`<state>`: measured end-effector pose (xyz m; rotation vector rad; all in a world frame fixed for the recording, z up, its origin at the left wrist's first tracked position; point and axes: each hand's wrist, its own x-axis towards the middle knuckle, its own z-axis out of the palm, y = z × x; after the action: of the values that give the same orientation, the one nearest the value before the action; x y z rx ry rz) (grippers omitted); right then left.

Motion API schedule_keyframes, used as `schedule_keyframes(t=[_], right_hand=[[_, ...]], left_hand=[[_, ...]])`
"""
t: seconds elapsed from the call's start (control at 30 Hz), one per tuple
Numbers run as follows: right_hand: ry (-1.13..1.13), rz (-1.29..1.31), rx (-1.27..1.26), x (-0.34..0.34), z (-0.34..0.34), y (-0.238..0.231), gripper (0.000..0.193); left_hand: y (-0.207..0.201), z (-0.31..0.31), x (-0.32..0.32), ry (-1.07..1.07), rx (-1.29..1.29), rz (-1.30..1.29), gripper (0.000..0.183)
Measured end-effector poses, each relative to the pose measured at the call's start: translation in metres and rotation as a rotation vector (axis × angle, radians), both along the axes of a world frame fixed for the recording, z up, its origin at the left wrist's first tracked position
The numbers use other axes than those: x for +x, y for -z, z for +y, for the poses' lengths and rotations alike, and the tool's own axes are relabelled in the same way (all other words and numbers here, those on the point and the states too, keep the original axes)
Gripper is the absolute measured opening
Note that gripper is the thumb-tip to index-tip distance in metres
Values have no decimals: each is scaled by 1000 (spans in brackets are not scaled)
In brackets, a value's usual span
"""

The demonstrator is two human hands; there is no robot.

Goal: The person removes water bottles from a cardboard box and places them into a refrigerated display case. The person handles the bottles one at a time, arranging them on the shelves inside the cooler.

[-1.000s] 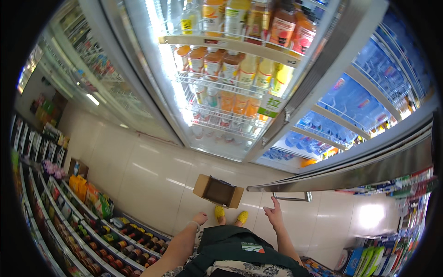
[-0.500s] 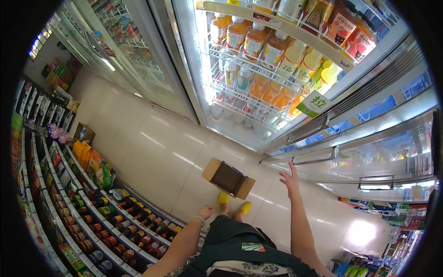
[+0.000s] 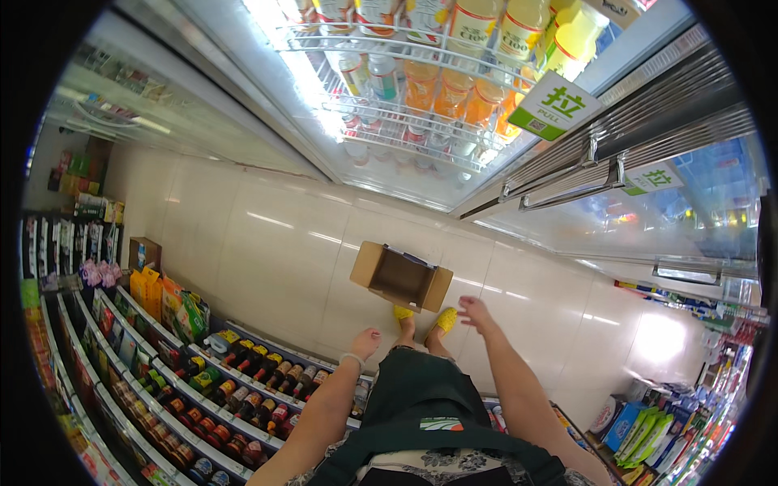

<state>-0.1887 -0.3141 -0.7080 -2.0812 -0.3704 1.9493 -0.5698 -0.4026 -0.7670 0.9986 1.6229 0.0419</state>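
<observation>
An opened brown cardboard box [image 3: 403, 278] lies on the floor just ahead of my feet, flaps spread at both sides and nothing visible inside. My left hand [image 3: 366, 343], with a pale bracelet at its wrist, hangs to the near left of the box. Its fingers are curled and it appears to hold nothing. On the other side my right hand [image 3: 478, 314] hovers near my yellow shoe [image 3: 445, 319], below the box's right flap. Its fingers are bent but apart, with nothing between them. Neither hand touches the box.
Ahead stands a lit drinks fridge with wire shelves of bottles [image 3: 454, 91]. Its glass door [image 3: 579, 212] with a metal handle is at the right; another glass door [image 3: 203, 89] is at the left. Shelves of sauce bottles [image 3: 267, 374] curve along the near left.
My right hand has come down and left, away from the fridge door toward the box. My view has tipped downward, so the box and fridge sit higher. The left hand stays low.
</observation>
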Motion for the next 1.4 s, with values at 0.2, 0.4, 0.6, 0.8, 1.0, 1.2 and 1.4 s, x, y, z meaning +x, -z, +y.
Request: schedule_keyframes(t=[0.2, 0.4, 0.6, 0.8, 1.0, 1.2, 1.4], right_hand=[[-28, -241, 89, -45, -80, 184, 51], [679, -213, 182, -33, 2, 174, 61], [905, 10, 770, 57, 173, 90, 57], [621, 216, 790, 100, 195, 87, 73], [538, 192, 707, 101, 183, 69, 67], [-282, -275, 143, 114, 83, 108, 31], [-824, -17, -91, 24, -53, 86, 48]], left_hand=[[-44, 29, 31, -13, -99, -131, 30], [-29, -1, 29, -95, -118, -139, 30], [37, -1, 12, -521, -368, -94, 36], [72, 70, 67, -630, -312, 9, 45], [103, 116, 91, -761, -459, -149, 40], [102, 121, 69, -847, -206, -320, 28], [0, 93, -2, -1026, -131, -404, 27]])
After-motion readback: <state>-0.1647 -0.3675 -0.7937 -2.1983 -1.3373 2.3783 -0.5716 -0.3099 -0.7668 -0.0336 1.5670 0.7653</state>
